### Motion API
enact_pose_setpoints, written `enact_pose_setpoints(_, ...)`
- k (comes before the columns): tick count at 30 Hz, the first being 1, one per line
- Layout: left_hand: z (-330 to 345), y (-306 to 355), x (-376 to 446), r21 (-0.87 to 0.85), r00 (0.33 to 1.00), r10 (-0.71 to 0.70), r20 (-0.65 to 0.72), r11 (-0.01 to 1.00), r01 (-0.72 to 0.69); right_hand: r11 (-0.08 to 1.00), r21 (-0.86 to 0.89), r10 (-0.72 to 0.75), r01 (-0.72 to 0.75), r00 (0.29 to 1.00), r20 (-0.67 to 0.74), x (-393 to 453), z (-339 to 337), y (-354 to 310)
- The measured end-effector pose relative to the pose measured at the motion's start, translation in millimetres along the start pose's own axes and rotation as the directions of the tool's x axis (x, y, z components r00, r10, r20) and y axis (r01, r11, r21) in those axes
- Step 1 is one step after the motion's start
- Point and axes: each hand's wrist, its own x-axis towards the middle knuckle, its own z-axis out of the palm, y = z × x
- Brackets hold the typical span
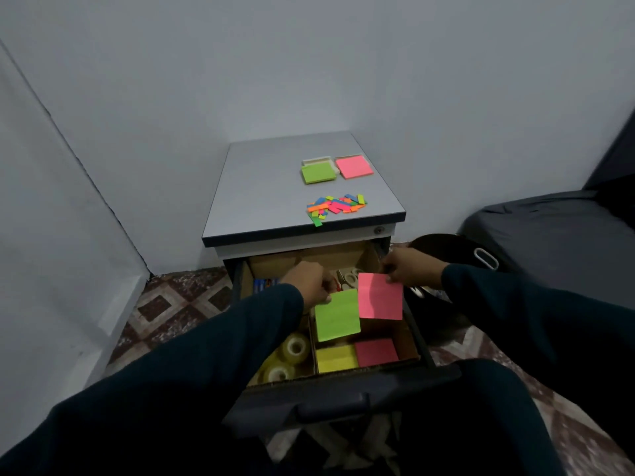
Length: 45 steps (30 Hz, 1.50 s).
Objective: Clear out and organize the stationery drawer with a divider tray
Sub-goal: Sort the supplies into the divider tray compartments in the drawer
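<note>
The dark drawer front (330, 403) is nearest, pulled out fully so the cardboard divider tray (410, 341) inside is reachable. The left hand (309, 281) pinches a green sticky note (337, 316) by its top corner; the right hand (409, 267) pinches a pink sticky note (379, 297) by its top edge. Both sheets hang just above the compartment where a yellow pad (336, 359) and a pink pad (376, 352) lie, probably to sort by colour. Left of the green sheet, tape rolls (295, 348) fill their own compartment.
</note>
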Motion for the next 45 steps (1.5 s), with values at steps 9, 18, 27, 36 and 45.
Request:
enact_pose_setpoints(9,43,-1,-3,0.108,0.994,-0.008,0.114,0.994,-0.005,0.983,-0.163,-0.068,0.086,0.991,0.114,-16,41,6)
enact_pose_setpoints(18,71,1,-9,0.301,0.992,-0.031,0.12,0.954,-0.007,0.937,-0.278,-0.193,0.213,0.976,0.098,-14,65,15)
enact_pose_setpoints(27,84,9,-15,0.5,0.992,0.005,0.127,0.864,-0.069,0.855,-0.414,-0.283,0.312,0.95,0.131,-12,89,19)
enact_pose_setpoints(36,98,7,-6,0.595,0.987,-0.034,0.157,0.801,-0.068,0.759,-0.547,-0.312,0.352,0.935,0.169,-9,96,22)
enact_pose_setpoints(45,102,4,-2,0.649,0.986,-0.076,0.149,0.76,-0.039,0.681,-0.609,-0.282,0.408,0.913,0.295,-5,98,28)
